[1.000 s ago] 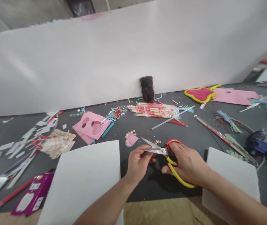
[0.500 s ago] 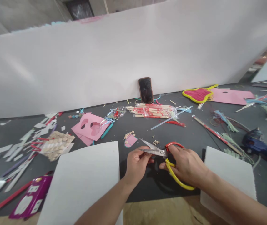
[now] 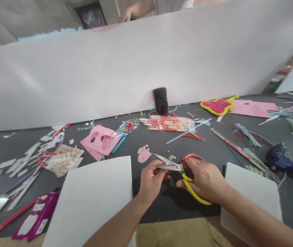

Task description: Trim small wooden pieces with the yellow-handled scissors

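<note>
My right hand (image 3: 208, 178) grips a pair of scissors (image 3: 179, 167) with one red and one yellow handle loop. The blades point left and stand slightly apart, over the fingertips of my left hand (image 3: 151, 180). Those fingers are pinched together just under the blades; whatever they hold is too small or too covered to make out. Just beyond the blades lie a pink heart-shaped piece (image 3: 144, 155) with small beads along its upper edge and a little pile of pale beads (image 3: 172, 157).
White boards (image 3: 92, 199) flank my arms. Behind are wrapped sticks (image 3: 168, 122) and a phone (image 3: 161, 101) leaning on a white partition (image 3: 97, 75). Pink cut paper (image 3: 101, 142) lies left, a blue glue gun (image 3: 284, 161) right. A person's hand (image 3: 126, 15) rests at the partition's top.
The view has tilted slightly. The scissor blades have closed a little over my left fingertips. A person's arm and hand have appeared above the partition.
</note>
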Demonstrator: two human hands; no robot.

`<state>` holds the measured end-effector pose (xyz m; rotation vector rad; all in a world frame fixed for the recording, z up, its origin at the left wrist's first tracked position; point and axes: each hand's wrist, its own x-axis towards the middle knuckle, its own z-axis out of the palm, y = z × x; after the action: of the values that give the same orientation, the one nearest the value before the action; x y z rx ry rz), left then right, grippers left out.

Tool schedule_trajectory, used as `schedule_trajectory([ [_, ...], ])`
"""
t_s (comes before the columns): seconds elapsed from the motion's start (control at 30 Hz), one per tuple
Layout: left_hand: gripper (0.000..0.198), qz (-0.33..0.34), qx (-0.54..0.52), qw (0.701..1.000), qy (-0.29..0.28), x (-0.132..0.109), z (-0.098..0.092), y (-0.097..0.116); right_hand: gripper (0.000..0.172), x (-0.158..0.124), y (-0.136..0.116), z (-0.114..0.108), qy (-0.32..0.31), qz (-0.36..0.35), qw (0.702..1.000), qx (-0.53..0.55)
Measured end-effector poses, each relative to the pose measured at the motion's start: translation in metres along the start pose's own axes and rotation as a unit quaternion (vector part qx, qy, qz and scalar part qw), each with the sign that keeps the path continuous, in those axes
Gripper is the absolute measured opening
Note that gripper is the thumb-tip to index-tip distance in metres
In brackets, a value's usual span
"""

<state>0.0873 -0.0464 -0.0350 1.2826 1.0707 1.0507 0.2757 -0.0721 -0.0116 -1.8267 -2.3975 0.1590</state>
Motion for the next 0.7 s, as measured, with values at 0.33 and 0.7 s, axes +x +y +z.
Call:
schedule_trajectory([
  [0.33, 0.016, 0.014, 0.021, 1.0, -0.015, 0.0007, -0.002, 0.001, 0.045, -0.0002, 0.0001, -0.0003, 0.024, -0.027, 0.999, 0.018],
  [0.7, 0.022, 0.005, 0.023, 0.999, -0.028, -0.0004, -0.001, 0.004, 0.024, -0.0023, -0.0037, 0.0024, -0.015, -0.006, 0.999, 0.032],
])
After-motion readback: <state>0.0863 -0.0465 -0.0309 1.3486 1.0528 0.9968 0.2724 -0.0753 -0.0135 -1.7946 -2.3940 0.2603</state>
